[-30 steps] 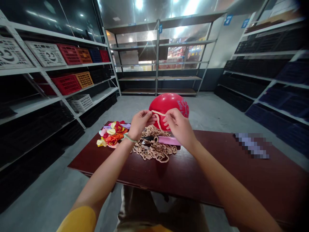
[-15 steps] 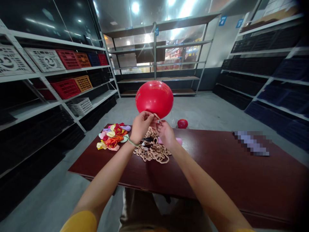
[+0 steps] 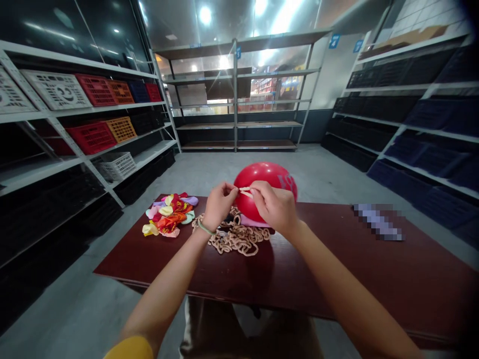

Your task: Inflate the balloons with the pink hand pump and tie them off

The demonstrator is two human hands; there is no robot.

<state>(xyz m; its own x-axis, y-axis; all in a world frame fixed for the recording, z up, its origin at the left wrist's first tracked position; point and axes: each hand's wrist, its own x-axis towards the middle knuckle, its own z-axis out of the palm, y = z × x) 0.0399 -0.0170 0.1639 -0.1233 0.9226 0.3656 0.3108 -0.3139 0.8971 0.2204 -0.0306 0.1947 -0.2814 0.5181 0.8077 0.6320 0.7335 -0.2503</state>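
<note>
My left hand is closed, thumb and fingertips pinching one end of a pale beige band. From there the band runs as a narrow loop to my right hand, whose thumb and forefinger are pressed together on its other end. An inflated red balloon with printing sits just behind my right hand; its neck is hidden, so I cannot tell which hand holds it. Below the hands, a heap of beige looped cord lies on the table, with a pink object partly covered behind it.
Uninflated balloons in many colours lie at the left of the dark red-brown table. A blurred-out lilac item is at the right. Shelves with crates line the left; a metal rack stands behind.
The red balloon has moved down and to the right, behind my right hand. My right hand has turned and risen, and the beige loop now shows stretched between both hands.
</note>
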